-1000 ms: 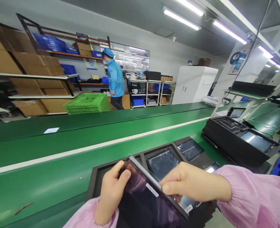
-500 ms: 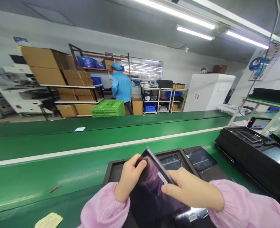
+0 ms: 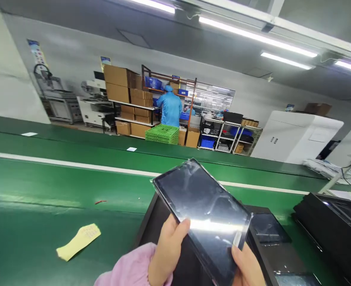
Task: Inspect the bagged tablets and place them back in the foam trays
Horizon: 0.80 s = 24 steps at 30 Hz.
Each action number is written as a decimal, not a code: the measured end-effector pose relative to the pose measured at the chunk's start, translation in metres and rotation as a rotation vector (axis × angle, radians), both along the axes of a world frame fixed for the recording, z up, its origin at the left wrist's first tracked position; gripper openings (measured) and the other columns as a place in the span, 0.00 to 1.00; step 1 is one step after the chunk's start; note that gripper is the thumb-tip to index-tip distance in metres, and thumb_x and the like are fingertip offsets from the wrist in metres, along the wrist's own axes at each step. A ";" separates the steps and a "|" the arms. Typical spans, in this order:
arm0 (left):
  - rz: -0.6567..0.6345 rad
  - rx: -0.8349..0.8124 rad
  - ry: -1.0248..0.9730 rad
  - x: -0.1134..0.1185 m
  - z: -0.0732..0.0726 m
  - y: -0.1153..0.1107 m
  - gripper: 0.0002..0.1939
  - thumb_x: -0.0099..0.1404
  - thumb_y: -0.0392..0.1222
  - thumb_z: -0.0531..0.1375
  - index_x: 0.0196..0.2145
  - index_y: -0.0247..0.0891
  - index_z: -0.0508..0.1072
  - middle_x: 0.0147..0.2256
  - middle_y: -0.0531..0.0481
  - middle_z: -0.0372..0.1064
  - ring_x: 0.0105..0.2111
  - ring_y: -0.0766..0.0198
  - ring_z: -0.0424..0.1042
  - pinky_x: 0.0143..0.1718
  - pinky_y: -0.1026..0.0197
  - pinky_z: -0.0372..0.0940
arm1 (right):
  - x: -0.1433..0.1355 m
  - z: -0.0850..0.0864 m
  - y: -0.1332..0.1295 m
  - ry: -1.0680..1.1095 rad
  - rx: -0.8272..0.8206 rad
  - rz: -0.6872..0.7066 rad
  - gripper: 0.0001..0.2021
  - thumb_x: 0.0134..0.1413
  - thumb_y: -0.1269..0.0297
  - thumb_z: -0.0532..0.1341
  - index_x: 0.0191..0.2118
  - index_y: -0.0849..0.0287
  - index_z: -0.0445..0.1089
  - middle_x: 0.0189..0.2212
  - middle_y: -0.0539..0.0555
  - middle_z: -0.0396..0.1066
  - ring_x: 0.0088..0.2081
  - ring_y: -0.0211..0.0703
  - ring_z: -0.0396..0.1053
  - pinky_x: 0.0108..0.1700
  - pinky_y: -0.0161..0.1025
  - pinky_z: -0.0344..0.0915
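A dark tablet (image 3: 205, 214) with a glossy screen and clear film at its edges is tilted in front of me, screen facing me. My left hand (image 3: 167, 248) grips its left long edge, thumb on the screen side. At the lower right edge my right hand (image 3: 248, 264) holds it, its thumb beside a small white label. Below the tablet is a black foam tray (image 3: 151, 224), partly hidden by it. To the right, another dark tablet (image 3: 269, 228) lies in black foam, with part of one more screen (image 3: 296, 279) below it.
The green bench (image 3: 59, 186) carries a yellow paper (image 3: 79, 241) and a red scrap (image 3: 100, 201) on the left. Black trays (image 3: 333, 234) are stacked at right. Beyond the bench, a person in blue (image 3: 171, 109) stands near shelves, cartons and green crates (image 3: 162, 133).
The tablet has turned so its screen faces me more fully and shows a bright reflection. Both hands have shifted along its edges. My view has swung left, and the person in blue has turned.
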<state>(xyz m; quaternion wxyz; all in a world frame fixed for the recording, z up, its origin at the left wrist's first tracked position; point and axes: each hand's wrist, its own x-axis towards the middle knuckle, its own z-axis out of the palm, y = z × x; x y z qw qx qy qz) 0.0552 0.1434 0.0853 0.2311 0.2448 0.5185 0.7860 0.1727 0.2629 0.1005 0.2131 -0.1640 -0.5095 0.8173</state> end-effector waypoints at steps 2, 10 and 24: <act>0.073 0.045 0.000 0.001 0.015 -0.013 0.22 0.59 0.57 0.55 0.40 0.35 0.68 0.21 0.49 0.69 0.17 0.62 0.67 0.19 0.61 0.64 | -0.005 -0.006 0.011 -0.027 0.032 0.002 0.33 0.43 0.46 0.65 0.55 0.55 0.61 0.46 0.58 0.71 0.48 0.56 0.67 0.46 0.48 0.66; 0.009 -0.133 0.165 0.034 0.041 -0.042 0.18 0.57 0.50 0.57 0.40 0.34 0.72 0.21 0.50 0.67 0.17 0.66 0.62 0.20 0.64 0.62 | -0.040 -0.002 0.047 -0.246 0.345 0.068 0.30 0.46 0.46 0.64 0.53 0.57 0.64 0.54 0.58 0.64 0.52 0.51 0.64 0.53 0.45 0.60; -0.168 -0.202 0.286 0.042 0.028 -0.044 0.37 0.53 0.62 0.58 0.52 0.34 0.61 0.21 0.56 0.56 0.20 0.70 0.52 0.20 0.67 0.48 | -0.044 -0.029 0.003 0.006 -0.014 0.237 0.16 0.46 0.54 0.67 0.39 0.57 0.72 0.38 0.51 0.73 0.43 0.44 0.68 0.47 0.36 0.63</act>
